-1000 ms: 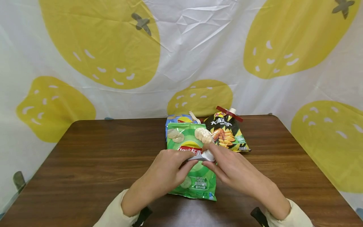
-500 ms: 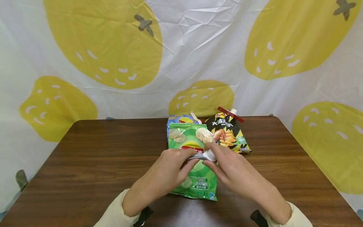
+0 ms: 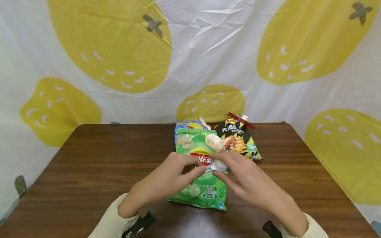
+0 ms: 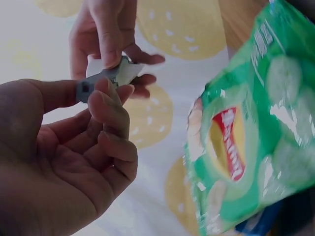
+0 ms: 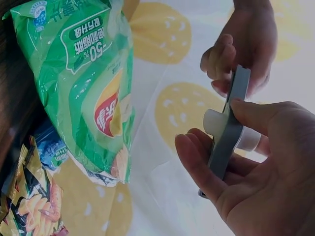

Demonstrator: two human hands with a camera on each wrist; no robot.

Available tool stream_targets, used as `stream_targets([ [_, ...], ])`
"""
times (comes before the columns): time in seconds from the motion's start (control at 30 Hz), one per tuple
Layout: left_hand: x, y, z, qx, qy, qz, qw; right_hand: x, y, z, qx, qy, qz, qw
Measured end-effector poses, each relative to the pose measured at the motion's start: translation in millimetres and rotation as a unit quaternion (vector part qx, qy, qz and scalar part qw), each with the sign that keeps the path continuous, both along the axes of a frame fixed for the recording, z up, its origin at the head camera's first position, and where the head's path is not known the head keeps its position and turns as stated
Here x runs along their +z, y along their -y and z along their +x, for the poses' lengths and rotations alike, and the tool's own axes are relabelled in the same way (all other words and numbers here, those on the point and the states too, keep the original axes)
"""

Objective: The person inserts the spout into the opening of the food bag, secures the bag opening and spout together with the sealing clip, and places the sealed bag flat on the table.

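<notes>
A grey bag clip (image 5: 227,142) with a white round spout is held in the air in front of a green bag of potato chips (image 3: 205,191). My right hand (image 3: 245,170) grips it about the spout, thumb on one side and fingers on the other. At the clip's other end, my left hand (image 3: 174,170) has its thumb and curled forefinger on the grey tip (image 4: 86,89); its other fingers are loosely bent. The green bag stands upright behind both hands, and they cover part of its front in the head view.
Behind the green bag stands a blue chip bag (image 3: 181,125) with a pale clip (image 3: 204,123). To its right is a black chip bag (image 3: 235,135) topped by a red clip (image 3: 241,120). A brown wooden table (image 3: 119,158) meets a lemon-print cloth (image 3: 208,59) at the back.
My left hand has shifted slightly left and its wrist has turned, showing more of the clip and the bag's logo. The right hand stays almost where it was.
</notes>
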State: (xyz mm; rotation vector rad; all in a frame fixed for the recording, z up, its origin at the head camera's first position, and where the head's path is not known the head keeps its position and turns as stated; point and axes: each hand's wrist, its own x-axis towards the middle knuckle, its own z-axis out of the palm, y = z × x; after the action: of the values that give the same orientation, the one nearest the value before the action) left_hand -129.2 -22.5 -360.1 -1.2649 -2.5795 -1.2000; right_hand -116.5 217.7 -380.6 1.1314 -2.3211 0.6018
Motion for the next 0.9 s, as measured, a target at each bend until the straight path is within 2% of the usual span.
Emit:
stream_targets([
  [0.1,-0.9,1.8,-3.4,-0.012,0.06,-0.003,0.9981,0.9,0,0.0,0.022,0.003,0.004,0.9997],
  [0.2,-4.0,2.3,-7.0,-0.018,0.085,-0.017,0.9961,0.9,0,-0.6,0.028,0.003,0.015,0.9995],
  [0.27,-6.9,1.7,-9.2,-0.025,0.078,-0.025,0.9963,0.8,-1,-1.7,0.03,0.004,0.02,0.9993],
  [0.37,-11.0,0.4,-10.8,-0.024,0.044,-0.034,0.9982,0.9,-2,-4.1,0.04,0.008,0.026,0.9988],
  [0.5,-13.2,0.3,-10.6,-0.006,0.004,-0.045,0.999,2.0,-5,-7.9,0.064,0.021,0.031,0.9972],
  [0.63,-12.6,0.3,-10.7,0.006,-0.014,-0.055,0.9983,2.7,-9,-9.8,0.058,0.031,0.019,0.9976],
  [0.73,-12.1,-0.1,-11.4,0.009,-0.017,-0.058,0.9982,2.2,-10,-9.3,0.04,0.017,0.007,0.999],
  [0.9,-14.1,-1.3,-14.2,0.01,-0.019,-0.056,0.9982,2.7,-7,-5.4,0.021,-0.041,0.01,0.9989],
])
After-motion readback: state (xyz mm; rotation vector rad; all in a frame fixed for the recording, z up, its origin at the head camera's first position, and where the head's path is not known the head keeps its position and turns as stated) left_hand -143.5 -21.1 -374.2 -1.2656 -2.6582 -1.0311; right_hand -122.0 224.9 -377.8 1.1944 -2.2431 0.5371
